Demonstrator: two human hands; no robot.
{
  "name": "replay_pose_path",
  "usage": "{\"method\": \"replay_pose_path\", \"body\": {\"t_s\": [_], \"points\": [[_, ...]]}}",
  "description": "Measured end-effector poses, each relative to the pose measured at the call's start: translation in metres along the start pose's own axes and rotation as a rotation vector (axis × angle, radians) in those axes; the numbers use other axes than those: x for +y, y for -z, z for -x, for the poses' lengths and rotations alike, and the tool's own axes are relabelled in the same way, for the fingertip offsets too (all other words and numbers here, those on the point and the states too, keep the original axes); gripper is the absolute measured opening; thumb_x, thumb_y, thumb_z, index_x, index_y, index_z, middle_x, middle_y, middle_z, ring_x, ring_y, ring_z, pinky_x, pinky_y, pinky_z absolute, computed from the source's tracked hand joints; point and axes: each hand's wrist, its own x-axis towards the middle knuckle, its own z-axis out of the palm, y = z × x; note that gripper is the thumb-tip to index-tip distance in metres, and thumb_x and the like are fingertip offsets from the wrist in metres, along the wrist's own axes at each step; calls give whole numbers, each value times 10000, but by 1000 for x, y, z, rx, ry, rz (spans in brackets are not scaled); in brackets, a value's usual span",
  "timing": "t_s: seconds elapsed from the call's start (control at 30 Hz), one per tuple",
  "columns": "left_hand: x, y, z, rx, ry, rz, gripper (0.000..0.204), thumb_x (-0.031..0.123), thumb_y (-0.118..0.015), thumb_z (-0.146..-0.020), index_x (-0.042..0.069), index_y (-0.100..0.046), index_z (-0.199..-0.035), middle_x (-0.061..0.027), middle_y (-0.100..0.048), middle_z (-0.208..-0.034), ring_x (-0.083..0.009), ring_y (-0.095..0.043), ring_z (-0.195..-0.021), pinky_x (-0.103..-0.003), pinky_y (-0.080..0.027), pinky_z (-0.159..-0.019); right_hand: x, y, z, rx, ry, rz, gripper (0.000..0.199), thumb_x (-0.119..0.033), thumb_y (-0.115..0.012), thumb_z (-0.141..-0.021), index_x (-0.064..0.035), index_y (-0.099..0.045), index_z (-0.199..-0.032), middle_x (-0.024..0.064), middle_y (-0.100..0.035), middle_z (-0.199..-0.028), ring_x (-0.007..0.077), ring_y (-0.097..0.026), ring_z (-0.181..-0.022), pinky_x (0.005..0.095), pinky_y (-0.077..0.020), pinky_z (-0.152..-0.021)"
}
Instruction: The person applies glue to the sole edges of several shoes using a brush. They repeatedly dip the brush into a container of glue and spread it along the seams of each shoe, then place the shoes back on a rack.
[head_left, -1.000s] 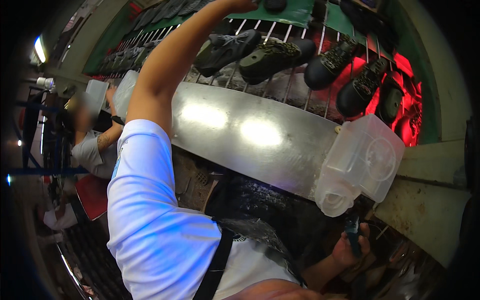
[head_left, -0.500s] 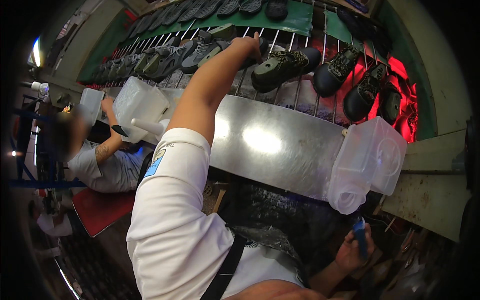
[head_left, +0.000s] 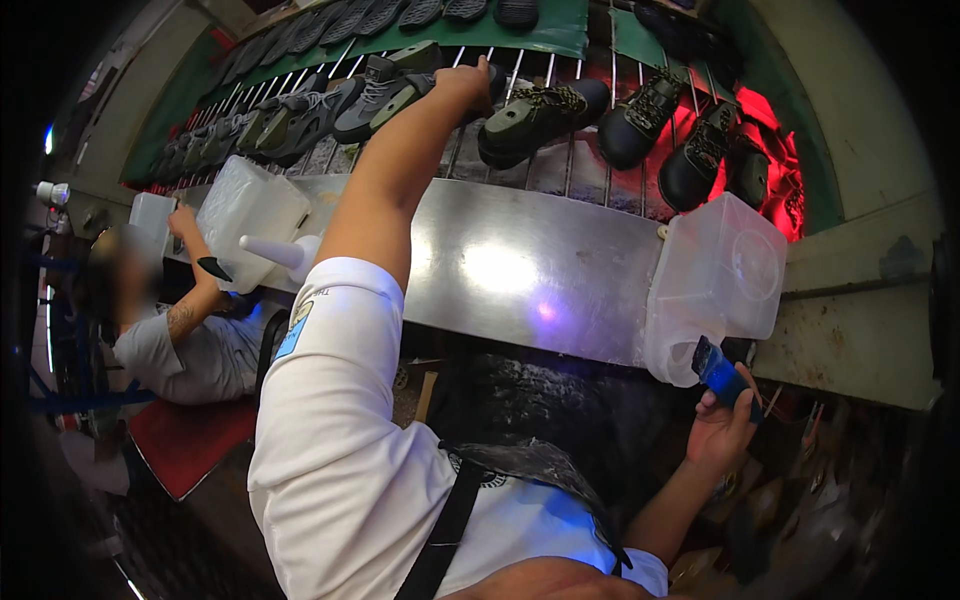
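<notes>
At the top middle, my left hand [head_left: 462, 88] reaches across the metal bench to a rack of bars. It is closed on a dark shoe [head_left: 496, 84], which it partly hides. Beside that shoe stand a grey lace-up shoe [head_left: 372, 100] on the left and an olive shoe with patterned laces [head_left: 530, 125] on the right. At the lower right, my right hand [head_left: 722, 432] grips a blue brush [head_left: 728, 378]. The brush head points up, close to the rim of a translucent plastic container [head_left: 712, 270].
The shiny metal bench [head_left: 540, 265] runs across the middle. More black shoes [head_left: 640, 125] stand on the rack above a red glow. Soles [head_left: 400, 15] lie on green sheeting at the back. On the left, a co-worker [head_left: 190, 340] sits by white containers [head_left: 250, 212].
My right hand has risen with the brush toward the container. My left hand stays at the dark shoe. The whole view has shifted slightly.
</notes>
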Motion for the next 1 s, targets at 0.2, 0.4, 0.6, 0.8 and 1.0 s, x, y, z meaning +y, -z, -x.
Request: {"method": "replay_pose_path", "body": {"t_s": [0.2, 0.4, 0.6, 0.8, 1.0], "points": [[2, -2, -5, 1, -19, -16, 1275, 603, -868, -652, 119, -189, -1616, -132, -562, -1464, -321, -591, -1298, -528, -469, -1052, -4, 8, -4, 48, 21, 40, 505, -349, -555, -1042, 90, -559, -1292, 132, -665, -878, 177, -633, -668, 281, -527, -548], [1, 6, -1, 430, -213, 266, 1012, 623, -824, -701, 54, -462, -1455, -206, -608, -1372, -371, -599, -1270, -419, -497, -1041, -5, 7, -11, 30, 50, 52, 505, -346, -564, -1034, 95, -564, -1281, 137, -663, -854, 180, -631, -659, 286, -528, -537], [44, -4, 89, 411, -409, 690, 1062, 540, -843, -744, 32, -361, -1542, -288, -623, -1315, -438, -619, -1211, -432, -489, -1039, 0, 7, -12, 44, 24, -15, 504, -343, -564, -1034, 100, -569, -1273, 148, -668, -867, 193, -628, -670, 309, -524, -559], [66, -5, 88, 405, -239, 669, 666, 412, -810, -771, 154, -619, -1353, -205, -726, -1131, -419, -681, -1061, -469, -542, -942, 14, -2, -18, 7, -3, -103, 489, -335, -570, -1031, 88, -576, -1276, 147, -668, -891, 191, -612, -666, 314, -503, -545], [112, -1, 100, 430, -90, 659, 626, 413, -792, -801, 117, -644, -1332, -218, -712, -1167, -400, -674, -1104, -460, -530, -975, 22, 6, -24, 53, 12, -101, 449, -303, -595, -1020, 76, -595, -1262, 126, -668, -867, 171, -608, -634, 293, -497, -512]]}}
